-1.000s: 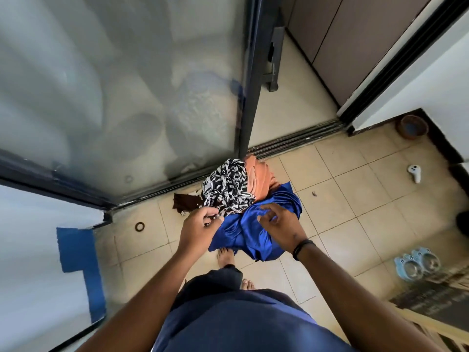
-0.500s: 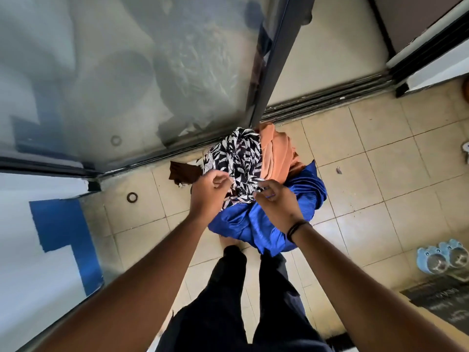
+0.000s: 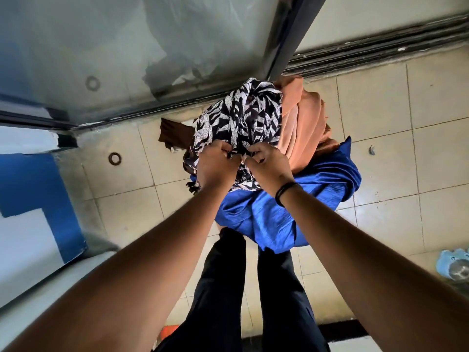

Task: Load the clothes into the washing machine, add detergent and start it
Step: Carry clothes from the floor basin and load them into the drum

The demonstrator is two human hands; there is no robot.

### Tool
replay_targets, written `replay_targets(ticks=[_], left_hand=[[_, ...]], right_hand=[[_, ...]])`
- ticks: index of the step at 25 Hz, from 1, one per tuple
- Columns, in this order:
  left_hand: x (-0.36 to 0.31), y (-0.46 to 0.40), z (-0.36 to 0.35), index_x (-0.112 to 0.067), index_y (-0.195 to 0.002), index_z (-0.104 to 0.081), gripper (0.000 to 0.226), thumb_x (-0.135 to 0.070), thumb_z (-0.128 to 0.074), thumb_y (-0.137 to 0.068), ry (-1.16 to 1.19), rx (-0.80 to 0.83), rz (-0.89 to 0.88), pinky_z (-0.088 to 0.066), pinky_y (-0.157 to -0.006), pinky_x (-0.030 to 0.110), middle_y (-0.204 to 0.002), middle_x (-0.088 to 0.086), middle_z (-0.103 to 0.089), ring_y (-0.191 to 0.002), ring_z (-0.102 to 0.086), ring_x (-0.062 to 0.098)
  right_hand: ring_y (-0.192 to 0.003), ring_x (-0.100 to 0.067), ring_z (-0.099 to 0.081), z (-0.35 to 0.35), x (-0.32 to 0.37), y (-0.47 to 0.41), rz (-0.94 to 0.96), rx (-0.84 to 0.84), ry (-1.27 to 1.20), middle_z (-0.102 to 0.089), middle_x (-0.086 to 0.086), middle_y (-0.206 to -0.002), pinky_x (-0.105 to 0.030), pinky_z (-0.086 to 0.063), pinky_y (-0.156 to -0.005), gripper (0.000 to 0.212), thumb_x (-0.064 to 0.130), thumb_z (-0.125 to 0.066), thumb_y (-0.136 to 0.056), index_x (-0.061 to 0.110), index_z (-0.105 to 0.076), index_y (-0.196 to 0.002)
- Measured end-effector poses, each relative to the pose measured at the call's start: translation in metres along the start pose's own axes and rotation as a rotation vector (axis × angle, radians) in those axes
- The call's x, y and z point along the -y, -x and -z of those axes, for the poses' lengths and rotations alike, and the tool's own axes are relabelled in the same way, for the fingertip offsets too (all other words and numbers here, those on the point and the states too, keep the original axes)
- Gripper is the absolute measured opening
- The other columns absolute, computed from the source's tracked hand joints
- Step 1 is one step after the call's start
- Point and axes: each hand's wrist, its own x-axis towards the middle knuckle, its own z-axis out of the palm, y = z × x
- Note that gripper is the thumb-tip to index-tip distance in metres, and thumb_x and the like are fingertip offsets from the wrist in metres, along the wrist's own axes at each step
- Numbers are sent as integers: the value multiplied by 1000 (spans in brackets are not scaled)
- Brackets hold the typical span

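Observation:
A heap of clothes lies on the tiled floor by the sliding door. On top is a black-and-white patterned garment (image 3: pixel 243 115). An orange cloth (image 3: pixel 302 128) lies to its right, a blue garment (image 3: pixel 291 212) in front, and a brown piece (image 3: pixel 172 134) pokes out at the left. My left hand (image 3: pixel 218 163) and my right hand (image 3: pixel 269 163) are side by side, both gripping the near edge of the patterned garment with curled fingers. A black band sits on my right wrist. No washing machine or detergent is in view.
A glass sliding door (image 3: pixel 127 54) and its dark track (image 3: pixel 368 57) run behind the heap. A white and blue wall (image 3: pixel 30 194) stands at the left. A small ring (image 3: pixel 114 158) lies on the tiles. Pale blue bowls (image 3: pixel 454 265) sit at the right edge. My legs stand below the heap.
I have leaned in closer to the heap. My right hand left the blue garment and joined the left hand on the patterned garment, and both now bunch its near edge.

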Motion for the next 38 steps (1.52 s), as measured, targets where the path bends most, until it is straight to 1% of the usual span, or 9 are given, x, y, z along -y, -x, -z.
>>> replay_targets(ticks=[7,16,20,22,24,28,32,35,38], left_hand=[[-2,14,21,-30,-79,-62,18,-25,-76,-89,156,-10,-49,-49,-72,28,-77,-17,-63,-78,-63,10],[-69,146,105,-29,-83,-62,18,-22,-78,-88,275,49,-225,-47,-72,22,-89,-9,-68,-83,-66,11],[-87,213,134,-25,-89,-64,15,-15,-76,-89,369,60,-308,-50,-78,25,-84,-18,-66,-85,-67,9],[-89,237,146,-23,-93,-64,15,-12,-73,-92,435,66,-355,-54,-79,26,-84,-17,-67,-83,-67,3],[-91,260,158,-21,-94,-62,14,-8,-70,-94,489,89,-427,-53,-74,22,-80,-14,-66,-75,-64,-1],[-84,284,171,-20,-98,-58,14,-8,-66,-96,468,-3,-419,-41,-66,14,-75,-12,-57,-66,-51,-3],[-61,287,174,-21,-105,-60,13,-29,-66,-96,317,-68,-395,-47,-64,32,-70,-13,-56,-62,-51,1],[-63,294,175,-29,-124,-56,37,-45,-65,-92,247,-86,-455,-55,-79,40,-98,-10,-64,-89,-61,7],[-72,307,172,-28,-152,-37,69,-49,-67,-93,359,9,-596,-47,-107,45,-145,-3,-51,-134,-50,13]], right_hand=[[-92,-15,-63,16,15,10,-23,60,-24,-67,3,-103,-31,-53,-78,28,33,-63,-93,24,-65,-119],[-50,2,-49,105,65,131,19,85,-184,-62,15,-70,-17,-37,-51,15,18,-57,-97,24,-69,-102],[-95,-6,-57,132,73,188,152,202,-50,-53,-3,-138,-27,-51,-77,72,-4,-55,-87,26,-41,-151],[-129,-12,-44,136,71,211,361,124,200,-32,-7,-155,-24,-40,-106,79,-1,-60,-88,28,-31,-156],[-141,-28,-40,134,70,227,524,30,269,-32,-14,-156,-35,-38,-114,63,5,-63,-90,22,-45,-149],[-94,-32,-67,142,74,243,546,-119,199,-71,-16,-106,-31,-51,-80,27,4,-59,-91,5,-65,-117],[-62,-23,-54,155,88,263,489,-181,148,-63,-8,-72,-29,-40,-55,5,14,-60,-92,9,-58,-92],[-62,-15,-49,158,109,281,392,-94,-8,-58,-4,-73,-21,-37,-54,3,12,-54,-95,11,-52,-92],[-84,-29,-64,157,130,287,10,33,-563,-67,-16,-94,-33,-52,-78,11,13,-51,-98,6,-59,-101]])
